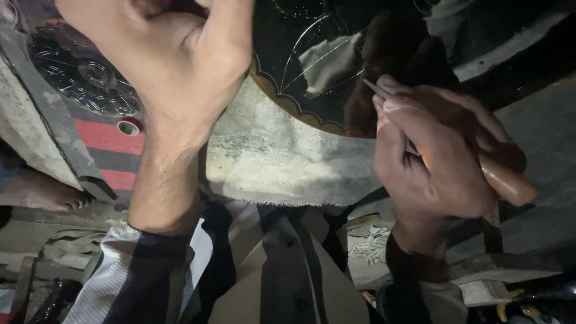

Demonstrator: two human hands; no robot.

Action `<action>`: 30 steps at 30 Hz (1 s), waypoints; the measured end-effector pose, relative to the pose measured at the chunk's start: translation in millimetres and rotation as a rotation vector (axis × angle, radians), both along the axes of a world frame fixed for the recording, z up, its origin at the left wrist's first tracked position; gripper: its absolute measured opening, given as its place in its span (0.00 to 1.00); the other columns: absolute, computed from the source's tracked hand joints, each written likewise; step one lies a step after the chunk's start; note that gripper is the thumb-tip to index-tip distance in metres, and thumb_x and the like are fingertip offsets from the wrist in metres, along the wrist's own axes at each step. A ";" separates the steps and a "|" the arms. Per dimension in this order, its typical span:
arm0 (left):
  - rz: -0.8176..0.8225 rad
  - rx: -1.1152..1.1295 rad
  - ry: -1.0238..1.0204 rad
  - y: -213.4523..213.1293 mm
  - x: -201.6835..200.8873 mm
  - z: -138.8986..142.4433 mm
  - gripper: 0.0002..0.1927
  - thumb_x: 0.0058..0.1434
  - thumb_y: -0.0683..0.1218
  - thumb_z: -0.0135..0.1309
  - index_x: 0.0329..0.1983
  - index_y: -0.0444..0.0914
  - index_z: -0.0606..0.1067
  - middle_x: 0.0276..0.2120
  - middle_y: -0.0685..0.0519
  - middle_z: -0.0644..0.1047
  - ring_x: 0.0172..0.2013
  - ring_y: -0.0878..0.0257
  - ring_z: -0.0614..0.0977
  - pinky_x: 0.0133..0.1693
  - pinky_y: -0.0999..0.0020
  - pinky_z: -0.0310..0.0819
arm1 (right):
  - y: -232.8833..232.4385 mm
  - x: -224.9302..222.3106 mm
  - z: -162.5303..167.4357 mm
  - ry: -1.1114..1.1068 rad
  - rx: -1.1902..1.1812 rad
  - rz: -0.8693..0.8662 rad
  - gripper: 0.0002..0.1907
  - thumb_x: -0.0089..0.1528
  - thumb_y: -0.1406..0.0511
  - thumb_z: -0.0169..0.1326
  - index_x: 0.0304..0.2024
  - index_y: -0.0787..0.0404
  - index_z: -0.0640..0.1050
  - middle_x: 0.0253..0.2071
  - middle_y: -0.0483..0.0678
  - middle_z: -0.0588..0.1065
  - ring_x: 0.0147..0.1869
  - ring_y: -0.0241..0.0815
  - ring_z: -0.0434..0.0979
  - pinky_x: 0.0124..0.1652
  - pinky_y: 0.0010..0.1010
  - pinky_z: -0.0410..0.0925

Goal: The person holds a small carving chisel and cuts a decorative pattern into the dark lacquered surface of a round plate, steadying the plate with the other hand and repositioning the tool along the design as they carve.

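Much of the scene is dark, and the top of the frame cuts off a good deal. The left hand (174, 54) is curled into a loose fist, its fingers running out of view above, so whether it grips anything cannot be told; it hangs over the left rim of the plate (312, 90), hiding where hand and rim meet. The plate is a black, glossy disc with a scalloped gold edge and fine scratched lines — only its lower arc shows, the rest lost at the top and under both hands. Its sheen mirrors the right hand, which muddles the surface there.

The right hand (438, 156) is clamped on a tool (504, 180): a wooden handle juts out lower right, and a thin metal tip shows above the fingers, just at the plate's lower right edge. Whether the tip touches the plate is hard to say.

Under the plate lies a pale cloth (282, 162) with a frayed lower edge, bare between the two wrists — the only open room near the work. Left of the forearm sit a second patterned dark disc (78, 72), partly cut off, and a small red-rimmed ring (129, 126) on a red-striped surface. A bare foot (42, 195) shows at far left. The bottom corners are clutter too dim to name.
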State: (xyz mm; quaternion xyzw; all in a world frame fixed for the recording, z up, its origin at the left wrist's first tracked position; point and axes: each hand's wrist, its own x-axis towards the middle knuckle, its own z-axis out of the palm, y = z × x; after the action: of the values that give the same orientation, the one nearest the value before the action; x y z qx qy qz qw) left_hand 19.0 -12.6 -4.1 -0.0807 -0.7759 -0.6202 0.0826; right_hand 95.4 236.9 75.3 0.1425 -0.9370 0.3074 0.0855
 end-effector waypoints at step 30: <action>-0.001 0.073 -0.026 9.5 -1.5 27.4 0.20 0.79 0.35 0.65 0.33 0.32 0.67 0.26 0.54 0.70 0.24 0.68 0.71 0.29 0.73 0.58 | -0.4 -34.0 49.1 -0.130 -0.038 0.259 0.07 0.59 0.79 0.67 0.34 0.71 0.79 0.36 0.56 0.82 0.44 0.46 0.85 0.41 0.30 0.79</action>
State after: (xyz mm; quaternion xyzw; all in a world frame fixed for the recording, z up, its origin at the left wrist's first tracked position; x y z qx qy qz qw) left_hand 17.5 -3.1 23.3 -0.0698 -0.7539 -0.6489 0.0753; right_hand 61.4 236.5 124.4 0.2403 -0.9083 0.3421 -0.0132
